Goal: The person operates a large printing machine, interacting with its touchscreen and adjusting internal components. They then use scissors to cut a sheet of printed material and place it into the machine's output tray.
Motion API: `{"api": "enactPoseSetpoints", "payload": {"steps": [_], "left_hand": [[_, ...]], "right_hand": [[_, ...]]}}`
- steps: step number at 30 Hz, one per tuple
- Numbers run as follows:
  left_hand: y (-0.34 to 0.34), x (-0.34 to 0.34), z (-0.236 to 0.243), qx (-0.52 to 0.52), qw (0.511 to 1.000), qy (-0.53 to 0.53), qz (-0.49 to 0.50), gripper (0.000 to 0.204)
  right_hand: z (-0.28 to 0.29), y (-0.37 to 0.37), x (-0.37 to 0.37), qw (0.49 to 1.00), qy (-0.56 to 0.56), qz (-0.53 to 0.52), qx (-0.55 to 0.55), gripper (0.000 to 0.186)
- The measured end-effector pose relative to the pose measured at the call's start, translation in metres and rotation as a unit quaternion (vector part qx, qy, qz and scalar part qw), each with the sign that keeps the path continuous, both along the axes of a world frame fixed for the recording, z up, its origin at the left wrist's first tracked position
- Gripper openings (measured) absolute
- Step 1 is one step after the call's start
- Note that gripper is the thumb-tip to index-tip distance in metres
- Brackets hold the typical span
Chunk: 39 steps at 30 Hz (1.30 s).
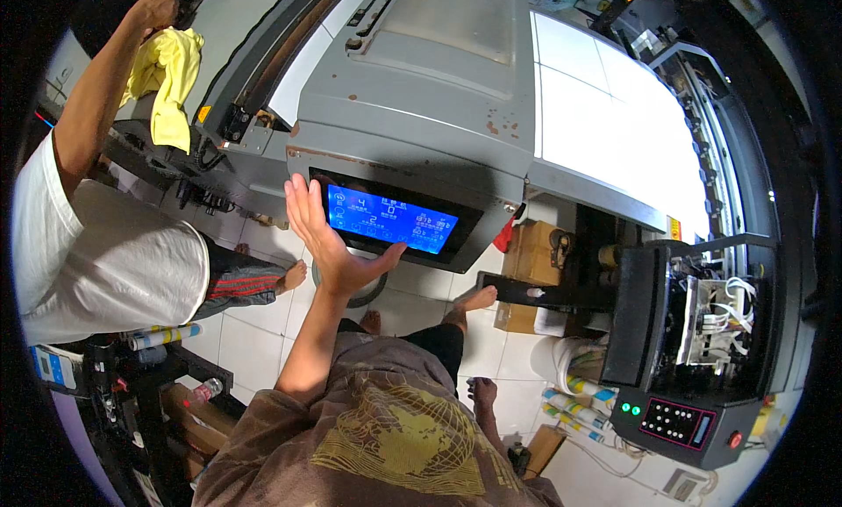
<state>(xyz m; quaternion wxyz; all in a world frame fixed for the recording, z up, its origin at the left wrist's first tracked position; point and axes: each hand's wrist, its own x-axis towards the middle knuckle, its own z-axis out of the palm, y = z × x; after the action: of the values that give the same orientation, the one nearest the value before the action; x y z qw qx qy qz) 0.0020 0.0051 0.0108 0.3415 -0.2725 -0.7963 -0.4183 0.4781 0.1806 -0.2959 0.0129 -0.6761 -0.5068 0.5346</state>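
My left hand is spread over the left side of a blue touchscreen on a grey machine housing, its thumb reaching the screen's lower edge; whether it presses is unclear. It holds nothing. My right hand hangs low by my right side in shadow, fingers loosely apart, with no object visible in it. At upper left, another person's hand grips or touches a dark fitting, with a crumpled yellow cloth hanging just below it.
A co-worker stands close at my left. A white-lit flat bed and black machine with buttons are at right. Cardboard boxes, a white bucket and rolls lie low. A black stand is at lower left.
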Motion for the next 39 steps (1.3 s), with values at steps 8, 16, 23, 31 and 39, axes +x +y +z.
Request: {"api": "enactPoseSetpoints", "payload": {"steps": [8, 16, 23, 31, 39], "left_hand": [[0.000, -0.003, -0.004, -0.003, 1.000, 0.009, 0.006, 0.133], [0.000, -0.002, -0.003, 0.000, 1.000, 0.006, 0.005, 0.131], [0.000, -0.002, -0.003, 0.002, 1.000, 0.008, 0.003, 0.131], [0.001, -0.004, -0.004, 0.008, 1.000, 0.017, 0.004, 0.130], [0.000, -0.006, -0.006, 0.013, 1.000, 0.025, 0.001, 0.124]], "right_hand": [[0.003, -0.009, 0.007, 1.000, 0.017, 0.007, 0.012, 0.023], [0.008, -0.007, -0.002, 1.000, 0.013, -0.002, 0.028, 0.020], [0.011, -0.002, -0.008, 0.999, 0.032, -0.008, 0.021, 0.018], [0.002, -0.004, -0.004, 1.000, 0.014, -0.015, 0.017, 0.019], [0.000, -0.005, -0.001, 0.999, 0.026, -0.015, 0.015, 0.019]]}}
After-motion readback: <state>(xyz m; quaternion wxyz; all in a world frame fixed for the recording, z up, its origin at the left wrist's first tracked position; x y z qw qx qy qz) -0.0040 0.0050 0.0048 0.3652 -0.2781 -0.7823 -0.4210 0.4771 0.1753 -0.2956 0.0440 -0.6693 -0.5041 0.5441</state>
